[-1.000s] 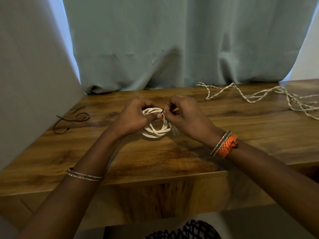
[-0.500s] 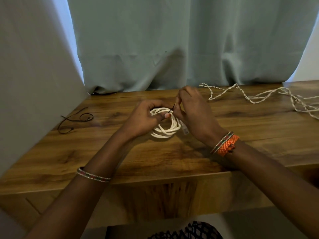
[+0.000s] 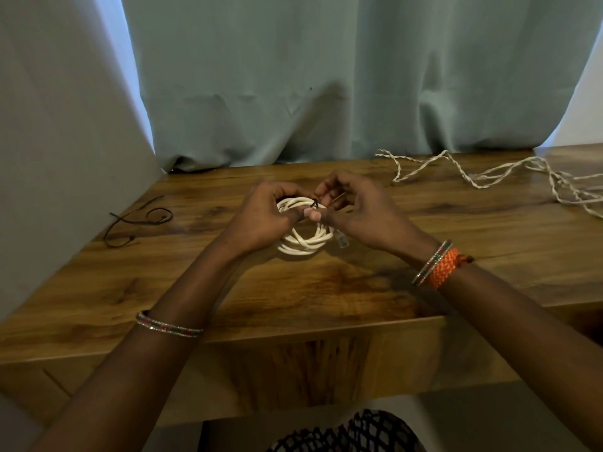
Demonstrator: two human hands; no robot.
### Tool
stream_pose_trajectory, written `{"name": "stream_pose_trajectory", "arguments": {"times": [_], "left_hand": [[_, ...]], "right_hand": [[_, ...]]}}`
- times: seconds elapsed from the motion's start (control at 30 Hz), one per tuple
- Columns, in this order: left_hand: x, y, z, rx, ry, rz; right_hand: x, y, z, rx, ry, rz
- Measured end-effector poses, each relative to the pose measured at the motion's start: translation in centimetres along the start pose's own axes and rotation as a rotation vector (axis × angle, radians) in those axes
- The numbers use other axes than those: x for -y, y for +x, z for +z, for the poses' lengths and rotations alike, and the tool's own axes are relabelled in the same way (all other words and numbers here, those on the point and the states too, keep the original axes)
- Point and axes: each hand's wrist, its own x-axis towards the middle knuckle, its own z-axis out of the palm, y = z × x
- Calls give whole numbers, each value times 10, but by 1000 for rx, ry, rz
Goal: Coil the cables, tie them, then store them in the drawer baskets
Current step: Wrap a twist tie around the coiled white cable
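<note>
While both hands have drawn together since the last frame, I log fingers pinched shut on the dark tie atop the white coil; knot nearly cinched.

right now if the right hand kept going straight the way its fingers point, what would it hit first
The right hand points left, toward the left hand. It would meet the dark tie on the white cable coil almost at once, then the left hand's fingers. Depth is hard to judge.

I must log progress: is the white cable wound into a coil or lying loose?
Coiled: the white cable forms stacked round loops between both hands.
</note>
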Motion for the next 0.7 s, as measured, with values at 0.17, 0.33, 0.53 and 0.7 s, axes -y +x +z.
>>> {"name": "stream_pose_trajectory", "arguments": {"times": [0.17, 0.33, 0.53, 0.7], "left_hand": [[0, 0, -1, -48, 6, -25], [-3, -1, 0, -41, 10, -12], [-4, -2, -1, -32, -16, -11], [4, 1, -5, -88, -24, -49]], "right_hand": [[7, -1, 7, -57, -99, -63], [5, 2, 8, -135, -97, -102], [2, 9, 11, -160, -153, -141], [7, 3, 9, -32, -128, -78]]}}
